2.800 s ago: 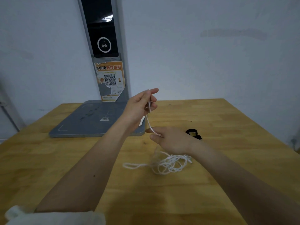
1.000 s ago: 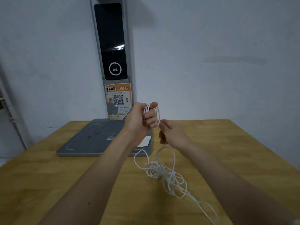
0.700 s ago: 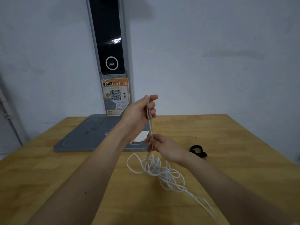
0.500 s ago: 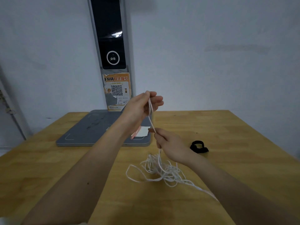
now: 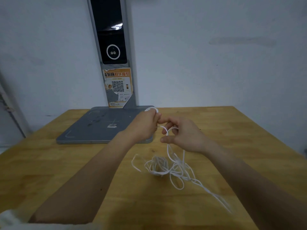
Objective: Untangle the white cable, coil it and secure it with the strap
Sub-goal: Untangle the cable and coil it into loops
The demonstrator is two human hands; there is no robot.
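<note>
**Two hands working a white cable above a wooden table**

A person's two bare forearms reach forward from the near edge over a wooden table (image 5: 49, 171). The hands meet near the middle of the scene, raised above the tabletop and almost touching each other.

The left hand (image 5: 142, 126) is closed in a loose fist around a few small loops of the white cable (image 5: 166, 166); a curved bit of cable shows above its knuckles. The right hand (image 5: 184, 135) sits just to the right of it, fingers curled, with a strand of the cable looped round a bent finger and passing between finger and thumb.

From the right hand, two strands drop to the table, where the rest of the cable lies in a loose tangle just nearer than the hands. One loop of the tangle sticks out to the left, and a long tail runs off toward the near right, alongside the right forearm, blurred at its end.

Beyond the hands, at the far side of the table, lies a flat grey base plate (image 5: 93, 128). A grey post (image 5: 114, 47) with a dark glossy panel rises from its far edge against a pale wall (image 5: 216, 63). An orange and white sticker (image 5: 118, 87) with a square code is stuck on the post, below the panel
</note>
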